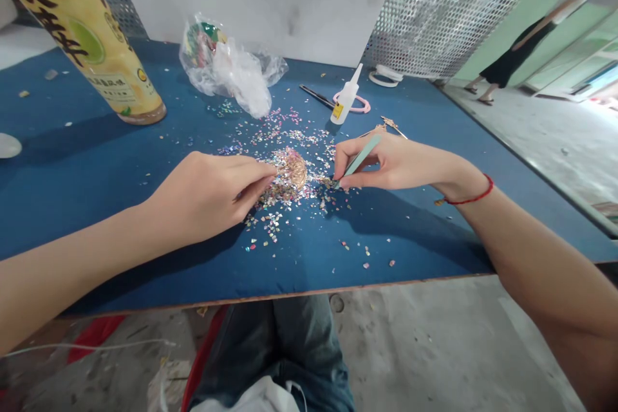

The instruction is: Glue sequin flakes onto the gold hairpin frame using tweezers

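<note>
My left hand [212, 190] is closed, its thumb and fingers pinching the edge of a round gold-coloured metal ornament [297, 170]. That ornament stands among a pile of shiny chips [277, 196] in pink, silver and other colours. In my right hand [381, 164] a pair of pale green tweezers [360, 158] is gripped between thumb and fingers. The tweezer tips point down at the chips, just right of the ornament; whether they hold a chip is too small to tell. A red bracelet circles my right wrist.
Behind my hands are a plastic bag [241, 74], a small glue bottle [346, 100], pink-handled scissors [360, 105] and gold-coloured pieces [386, 125]. A tall yellow drink bottle [103, 45] stands at the left. A white panel [261, 0] borders the blue table [425, 225]. A person [526, 38] is at the far right.
</note>
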Demonstrator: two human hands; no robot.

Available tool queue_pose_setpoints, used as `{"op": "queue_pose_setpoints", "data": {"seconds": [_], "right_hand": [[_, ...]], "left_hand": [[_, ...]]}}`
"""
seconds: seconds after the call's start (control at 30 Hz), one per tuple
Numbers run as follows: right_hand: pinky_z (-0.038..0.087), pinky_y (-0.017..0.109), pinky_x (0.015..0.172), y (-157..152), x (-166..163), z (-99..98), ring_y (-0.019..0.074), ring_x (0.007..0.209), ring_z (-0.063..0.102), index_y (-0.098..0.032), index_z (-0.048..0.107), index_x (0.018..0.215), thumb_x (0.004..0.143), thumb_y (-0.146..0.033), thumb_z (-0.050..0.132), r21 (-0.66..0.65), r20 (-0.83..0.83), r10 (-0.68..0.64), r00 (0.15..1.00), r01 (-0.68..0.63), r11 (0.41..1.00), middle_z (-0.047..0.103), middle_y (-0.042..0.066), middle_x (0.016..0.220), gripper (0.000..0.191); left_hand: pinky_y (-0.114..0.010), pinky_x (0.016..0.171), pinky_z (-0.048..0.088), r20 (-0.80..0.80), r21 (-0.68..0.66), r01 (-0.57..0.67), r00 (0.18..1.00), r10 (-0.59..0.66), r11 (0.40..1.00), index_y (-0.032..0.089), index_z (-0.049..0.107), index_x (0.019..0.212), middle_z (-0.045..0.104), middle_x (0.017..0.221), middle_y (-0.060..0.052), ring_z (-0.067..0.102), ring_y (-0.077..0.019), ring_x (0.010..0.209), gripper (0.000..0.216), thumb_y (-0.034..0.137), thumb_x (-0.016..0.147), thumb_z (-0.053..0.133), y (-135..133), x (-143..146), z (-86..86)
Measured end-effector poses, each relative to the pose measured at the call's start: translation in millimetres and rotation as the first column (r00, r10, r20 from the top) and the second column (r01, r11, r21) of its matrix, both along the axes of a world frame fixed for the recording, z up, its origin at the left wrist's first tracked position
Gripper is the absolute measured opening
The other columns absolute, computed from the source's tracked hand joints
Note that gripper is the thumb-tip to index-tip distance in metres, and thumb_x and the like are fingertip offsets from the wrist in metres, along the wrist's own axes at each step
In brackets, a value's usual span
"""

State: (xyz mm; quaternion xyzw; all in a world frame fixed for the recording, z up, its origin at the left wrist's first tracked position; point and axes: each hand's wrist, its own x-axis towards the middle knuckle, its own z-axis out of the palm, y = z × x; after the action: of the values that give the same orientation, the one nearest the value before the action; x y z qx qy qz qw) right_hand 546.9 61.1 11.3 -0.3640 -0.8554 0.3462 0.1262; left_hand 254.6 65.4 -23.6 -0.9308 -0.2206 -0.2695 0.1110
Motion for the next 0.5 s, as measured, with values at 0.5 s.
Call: {"op": "queue_pose_setpoints", "data": {"seconds": [0.5], "right_hand": [[0.042,0.026,0.060,-2.4,-4.5,-1.8,0.0108,0.067,0.057,-0.017,0.061,0.083,0.089,-0.032,0.062,0.049,0.049,-0.037,0.998,0.035,0.998,0.065,0.001,0.079,0.016]], "left_hand": [[-0.026,0.048,0.038,-0.045,-0.008,0.011,0.999,-0.011,1.000,0.014,0.071,0.095,0.074,0.075,0.000,0.070,-0.0157,0.065,0.026,0.021,0.099,0.046,-3.2,1.5,2.3]]}}
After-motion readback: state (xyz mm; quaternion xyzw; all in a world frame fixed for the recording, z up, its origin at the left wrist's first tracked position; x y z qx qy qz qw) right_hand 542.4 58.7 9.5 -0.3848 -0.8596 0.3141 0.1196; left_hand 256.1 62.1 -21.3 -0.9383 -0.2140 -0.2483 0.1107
